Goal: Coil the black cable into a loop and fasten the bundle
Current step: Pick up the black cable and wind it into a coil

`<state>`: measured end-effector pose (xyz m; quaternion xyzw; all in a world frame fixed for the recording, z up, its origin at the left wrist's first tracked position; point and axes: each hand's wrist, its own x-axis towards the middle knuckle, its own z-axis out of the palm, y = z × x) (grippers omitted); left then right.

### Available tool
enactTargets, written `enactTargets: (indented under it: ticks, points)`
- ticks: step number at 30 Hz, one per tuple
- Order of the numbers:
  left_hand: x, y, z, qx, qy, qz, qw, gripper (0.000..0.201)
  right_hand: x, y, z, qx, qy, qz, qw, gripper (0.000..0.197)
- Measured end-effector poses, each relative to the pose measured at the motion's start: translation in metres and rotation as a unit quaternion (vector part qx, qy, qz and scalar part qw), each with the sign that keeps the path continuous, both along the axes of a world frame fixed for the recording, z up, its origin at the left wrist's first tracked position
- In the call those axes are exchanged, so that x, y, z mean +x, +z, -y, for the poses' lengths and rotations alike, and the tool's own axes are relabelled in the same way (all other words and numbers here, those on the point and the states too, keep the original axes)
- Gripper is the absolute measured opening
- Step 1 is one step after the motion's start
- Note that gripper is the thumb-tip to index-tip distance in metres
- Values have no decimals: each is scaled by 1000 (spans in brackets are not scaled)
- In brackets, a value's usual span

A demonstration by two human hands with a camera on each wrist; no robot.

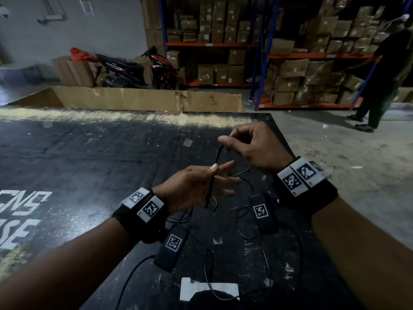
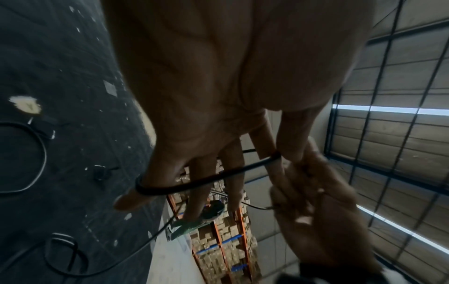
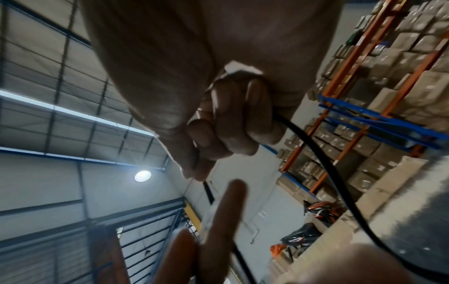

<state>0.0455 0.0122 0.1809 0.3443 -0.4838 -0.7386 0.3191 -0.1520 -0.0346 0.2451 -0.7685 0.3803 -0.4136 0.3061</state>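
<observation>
The black cable runs up across my left hand, which is held palm up over the table with its fingers nearly straight. The left thumb pins the cable against the index finger. In the left wrist view the cable loops from the little finger side over to the thumb. My right hand is just above and beyond, fingers curled, pinching the cable's upper part. In the right wrist view the cable leaves those curled fingers and trails down to the right. The rest of the cable lies in loose curves on the table.
The black table has white lettering at the left and a white label near its front edge. A long cardboard box lies beyond it, then a scooter and shelves of cartons. A person stands at the far right.
</observation>
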Motion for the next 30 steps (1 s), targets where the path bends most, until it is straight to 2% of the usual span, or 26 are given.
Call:
enactTargets:
  ticks: [5, 11, 15, 20, 24, 27, 30]
  points:
    - [8, -2, 5, -17, 65, -25, 997, 45, 5, -3, -28, 40, 48, 40, 997, 30]
    - [25, 12, 13, -35, 116, -99, 988, 47, 7, -60, -55, 163, 118, 85, 976, 32]
    - [28, 31, 11, -55, 112, -143, 982, 50, 10, -108, -61, 238, 126, 99, 958, 31]
    - [31, 55, 3, -85, 69, -211, 971, 46, 7, -154, -39, 213, 94, 26, 972, 35]
    - [29, 49, -5, -81, -26, -176, 981, 45, -2, -149, -14, 264, -28, 41, 963, 36]
    - [21, 32, -13, -45, -85, -137, 986, 51, -9, -129, 11, 199, -70, 6, 978, 33]
    - [14, 18, -21, -34, -80, -69, 994, 57, -12, -101, 26, 147, -75, -44, 985, 27]
